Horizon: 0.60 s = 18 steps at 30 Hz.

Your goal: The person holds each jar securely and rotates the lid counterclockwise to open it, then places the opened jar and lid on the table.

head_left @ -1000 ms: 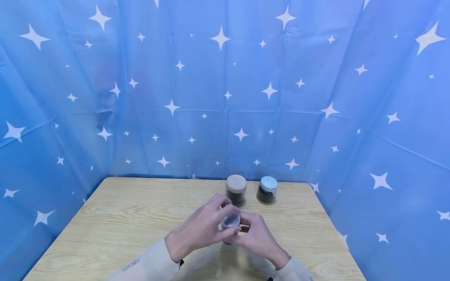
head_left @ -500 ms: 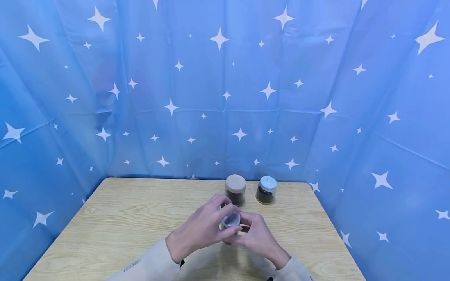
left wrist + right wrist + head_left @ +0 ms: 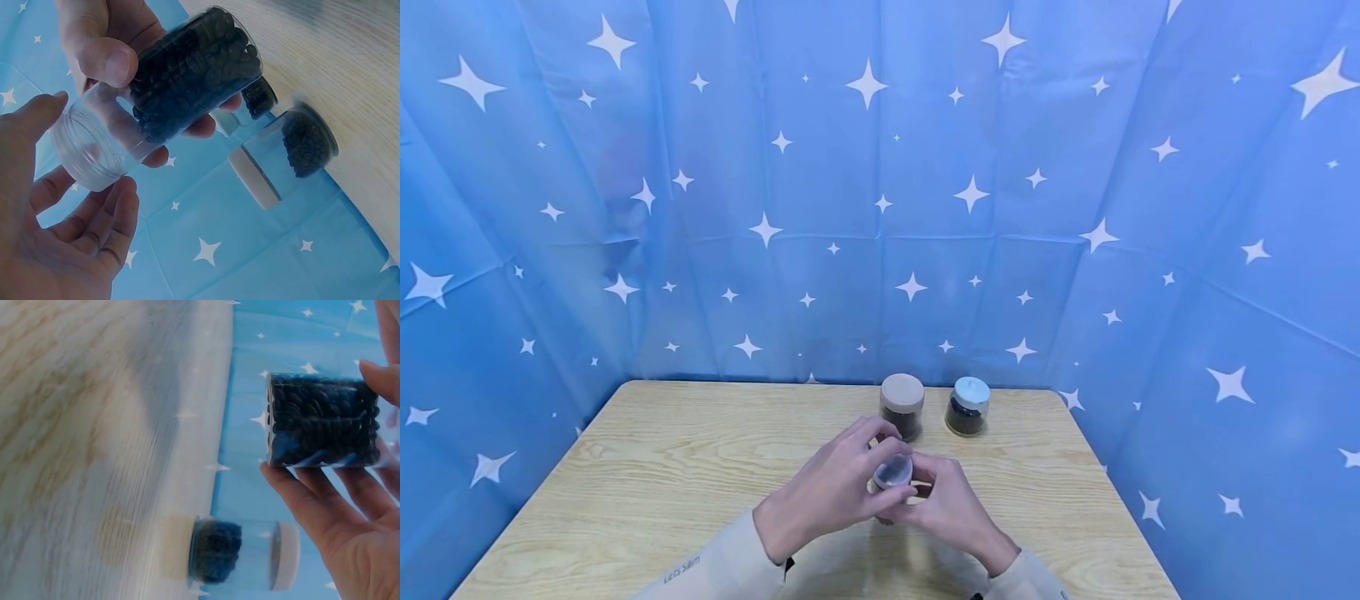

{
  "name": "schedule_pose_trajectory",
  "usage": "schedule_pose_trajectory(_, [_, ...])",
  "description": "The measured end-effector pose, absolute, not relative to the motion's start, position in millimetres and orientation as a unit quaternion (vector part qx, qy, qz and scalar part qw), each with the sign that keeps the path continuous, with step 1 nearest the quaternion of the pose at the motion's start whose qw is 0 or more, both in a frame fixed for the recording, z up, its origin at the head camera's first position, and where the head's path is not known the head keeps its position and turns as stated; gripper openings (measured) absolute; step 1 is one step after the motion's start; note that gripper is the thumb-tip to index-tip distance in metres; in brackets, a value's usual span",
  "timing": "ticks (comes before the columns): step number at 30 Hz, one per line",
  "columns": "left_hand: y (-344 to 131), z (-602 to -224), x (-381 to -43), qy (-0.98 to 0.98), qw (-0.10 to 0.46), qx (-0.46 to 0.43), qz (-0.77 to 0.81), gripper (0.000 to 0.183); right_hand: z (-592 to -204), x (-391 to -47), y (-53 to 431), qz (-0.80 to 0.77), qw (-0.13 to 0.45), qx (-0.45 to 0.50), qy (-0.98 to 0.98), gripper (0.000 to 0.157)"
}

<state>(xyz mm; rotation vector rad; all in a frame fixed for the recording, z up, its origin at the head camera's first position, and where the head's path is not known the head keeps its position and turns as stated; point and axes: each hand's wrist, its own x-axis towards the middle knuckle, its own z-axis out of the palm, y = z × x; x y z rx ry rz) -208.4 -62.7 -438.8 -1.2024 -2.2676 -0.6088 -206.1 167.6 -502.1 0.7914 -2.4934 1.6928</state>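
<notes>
In the head view, both hands meet around a clear jar (image 3: 892, 472) near the front middle of the table. The left wrist view shows it packed with dark bean-like pieces, with bare space below its clear screw lid (image 3: 87, 150). My left hand (image 3: 831, 483) holds that lid, thumb on one side and fingers on the other. Gripping the jar's body is my right hand (image 3: 951, 510); its thumb and spread fingers sit on opposite sides in the right wrist view. The jar's base is held above the table. Whether the lid is loose cannot be told.
Behind the hands stands a jar with a pale pink lid (image 3: 902, 404), partly filled with dark pieces. To its right is a smaller blue-lidded jar (image 3: 967, 407). A starry blue curtain (image 3: 820, 167) surrounds the wooden table (image 3: 700, 442).
Both hands and the jar stay almost in place. The curtain on the right sways slightly, its stars shifting rightward. The head view has tilted a little.
</notes>
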Motion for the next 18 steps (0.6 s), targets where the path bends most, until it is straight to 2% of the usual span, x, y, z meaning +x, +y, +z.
schedule_pose_trajectory(7, [-66,-441,-210,-0.830,0.233,-0.453,-0.226,0.044,-504,-207,169,0.540,0.002,0.243,-0.806,0.043])
schedule_pose_trajectory(18, [-81,-435,-215,-0.811,0.158,-0.510,-0.238,0.044,-506,-208,173,0.539,0.002,0.264,-0.800,0.050])
